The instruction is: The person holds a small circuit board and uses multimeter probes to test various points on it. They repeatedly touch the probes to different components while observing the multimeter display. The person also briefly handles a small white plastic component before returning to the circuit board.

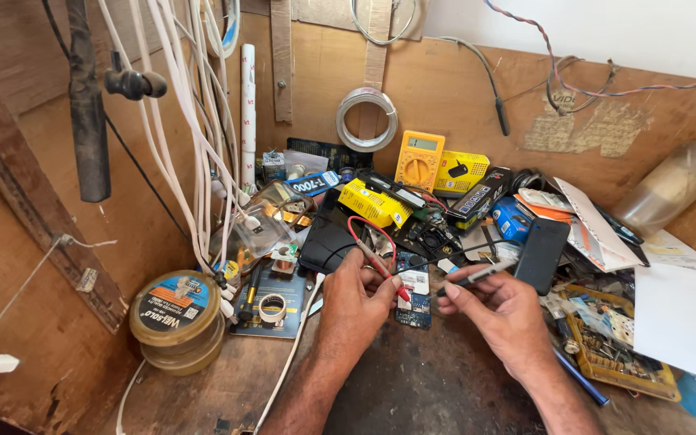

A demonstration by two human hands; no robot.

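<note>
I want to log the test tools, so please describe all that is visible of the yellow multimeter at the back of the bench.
The yellow multimeter is a box-shaped plastic meter with a small grey display at its top and a round dial below. It stands tilted, leaning back against the brown wooden back wall, beside a yellow cardboard box on its right. Its lower edge is hidden behind clutter. Neither hand touches it.

Circuit board [415,300] on bench center, betw left hand [354,300] & right hand [499,310]. Multimeter [419,160] behind it, leaning on back wall. Round tin [176,316] far left of hands, tape roll [272,307] betw tin & left hand. Parts tray [615,354] right of right hand.
</note>
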